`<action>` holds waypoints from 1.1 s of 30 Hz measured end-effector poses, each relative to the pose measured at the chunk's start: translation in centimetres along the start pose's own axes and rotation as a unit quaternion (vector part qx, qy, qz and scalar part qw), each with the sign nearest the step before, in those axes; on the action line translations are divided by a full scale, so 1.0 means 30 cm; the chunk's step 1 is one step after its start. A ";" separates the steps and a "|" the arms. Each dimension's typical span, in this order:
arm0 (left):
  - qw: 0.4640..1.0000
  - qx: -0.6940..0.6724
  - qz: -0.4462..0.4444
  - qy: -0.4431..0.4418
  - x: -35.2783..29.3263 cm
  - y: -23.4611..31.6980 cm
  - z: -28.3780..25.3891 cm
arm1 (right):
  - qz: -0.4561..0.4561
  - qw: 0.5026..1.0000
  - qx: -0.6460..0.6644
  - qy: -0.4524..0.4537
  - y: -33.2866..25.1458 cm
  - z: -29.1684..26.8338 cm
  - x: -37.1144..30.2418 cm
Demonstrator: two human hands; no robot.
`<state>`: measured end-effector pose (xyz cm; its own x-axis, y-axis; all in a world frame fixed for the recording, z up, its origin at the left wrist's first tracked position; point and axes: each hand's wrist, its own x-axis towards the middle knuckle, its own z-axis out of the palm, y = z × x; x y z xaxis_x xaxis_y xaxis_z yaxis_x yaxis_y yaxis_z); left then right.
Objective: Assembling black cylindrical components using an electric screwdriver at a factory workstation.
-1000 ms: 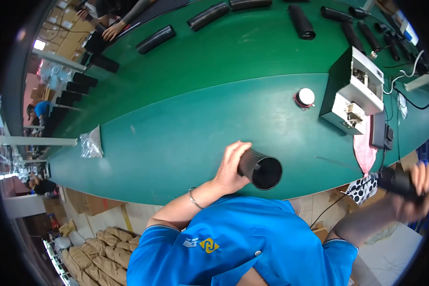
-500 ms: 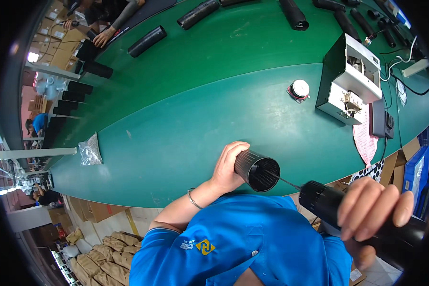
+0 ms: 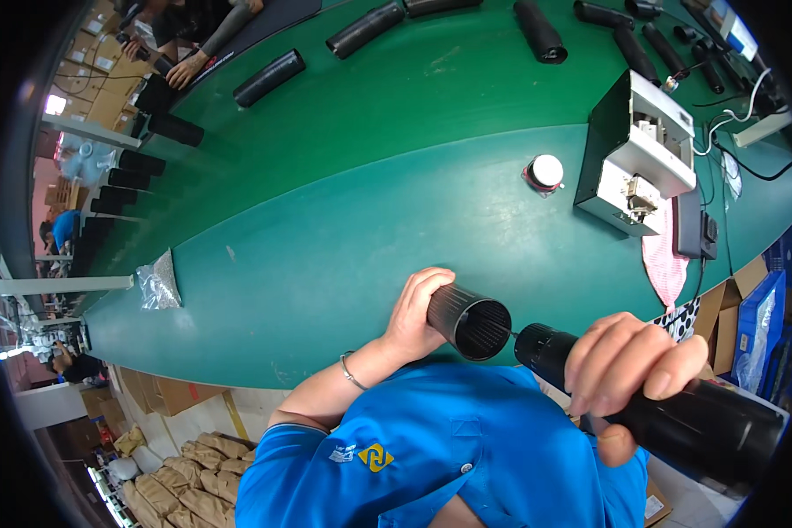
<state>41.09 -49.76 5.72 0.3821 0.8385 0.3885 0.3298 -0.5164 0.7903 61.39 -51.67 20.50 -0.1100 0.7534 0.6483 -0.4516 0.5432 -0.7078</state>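
Note:
My left hand point(image 3: 420, 310) is wrapped round a black cylindrical tube point(image 3: 471, 323) with a perforated wall, held tilted just in front of my chest. The tube's open end faces right. In my right hand point(image 3: 638, 370) is a thick black electric screwdriver point(image 3: 546, 352) with a slotted nose. Its thin shaft reaches into the tube's mouth, and only a short length shows between nose and rim. What the tip touches inside is hidden.
Beyond my hands, a round white-topped part point(image 3: 544, 173) sits on the green table point(image 3: 343, 238). A metal-and-black fixture point(image 3: 638, 167) stands at right, near a pink cloth point(image 3: 666, 264). A clear bag point(image 3: 159, 282) lies at left. Several black tubes point(image 3: 269, 77) line the far side, where another person works.
My right hand has brought the screwdriver left and closer to the tube, so much less of the shaft shows. My left hand still holds the tube in nearly the same place.

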 end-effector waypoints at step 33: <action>0.998 0.046 -0.024 -0.036 0.029 -0.005 -0.016 | -0.108 0.955 0.114 0.252 -0.318 -0.312 -0.023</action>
<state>40.96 -48.89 6.18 0.4231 0.8499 0.3141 0.4252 -0.4924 0.7594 74.06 -53.90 24.20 0.4218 0.7466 0.5144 -0.6032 0.6547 -0.4556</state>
